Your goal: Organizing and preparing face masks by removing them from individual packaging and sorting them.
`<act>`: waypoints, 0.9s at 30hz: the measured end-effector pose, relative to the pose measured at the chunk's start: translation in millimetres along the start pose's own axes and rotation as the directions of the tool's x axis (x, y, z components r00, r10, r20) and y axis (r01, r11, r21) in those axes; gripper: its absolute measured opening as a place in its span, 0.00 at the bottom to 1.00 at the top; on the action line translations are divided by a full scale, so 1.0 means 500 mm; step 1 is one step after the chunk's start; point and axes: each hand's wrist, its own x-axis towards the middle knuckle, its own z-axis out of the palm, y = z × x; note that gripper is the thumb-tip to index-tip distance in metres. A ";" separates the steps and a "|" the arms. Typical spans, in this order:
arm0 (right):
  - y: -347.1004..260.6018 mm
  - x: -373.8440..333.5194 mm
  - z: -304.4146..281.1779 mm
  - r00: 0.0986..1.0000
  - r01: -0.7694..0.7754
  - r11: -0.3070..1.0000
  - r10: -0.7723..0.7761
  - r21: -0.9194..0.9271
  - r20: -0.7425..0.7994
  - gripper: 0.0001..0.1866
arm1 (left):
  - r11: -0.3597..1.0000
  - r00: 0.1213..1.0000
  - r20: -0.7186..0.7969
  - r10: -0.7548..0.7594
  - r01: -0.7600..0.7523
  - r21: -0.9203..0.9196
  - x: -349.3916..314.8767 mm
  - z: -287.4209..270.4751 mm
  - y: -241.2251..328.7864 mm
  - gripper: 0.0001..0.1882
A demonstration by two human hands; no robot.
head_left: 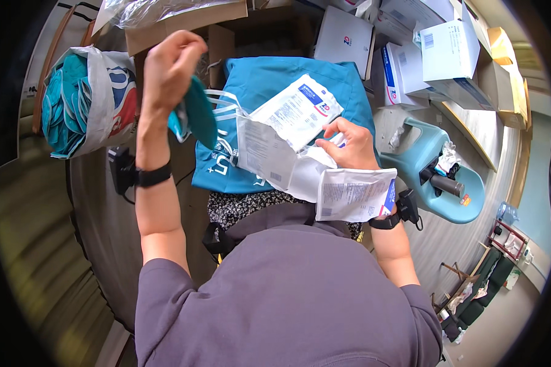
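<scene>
Near blue cloth (pixel 251 79), left hand (pixel 170 73) dangles teal pad (pixel 201 119) end-down; right hand (pixel 356 148) pinches packaging (pixel 268 153).

That blue cloth (pixel 251 70) looks matt and creased from where I stand; the packet (pixel 295 111) towards its right edge is smooth and faintly glossy, paper or plastic I can't tell. The pad (pixel 202 119) near the cloth's left edge seems matt. Clear plastic film (pixel 159 11) shines, crinkled, inside the rim of a dull cardboard box (pixel 187 28). The stool (pixel 413 147) is smooth plastic, the shirt (pixel 294 290) soft-looking matt cloth
</scene>
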 end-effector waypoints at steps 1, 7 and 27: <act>0.002 0.000 -0.003 1.000 0.018 0.999 -0.017 0.040 -0.010 0.11 | 0.991 0.996 -0.006 0.088 -0.087 0.106 0.018 0.033 -0.017 0.10; -0.114 -0.004 -0.057 0.912 0.002 0.932 -0.150 0.363 0.381 0.15 | 0.918 0.832 0.542 -0.118 -0.116 0.379 0.065 0.239 -0.056 0.17; -0.092 -0.004 -0.075 0.996 0.090 0.983 -0.088 0.157 -0.021 0.19 | 0.981 0.876 0.476 -0.079 0.154 -0.121 -0.024 0.374 0.020 0.09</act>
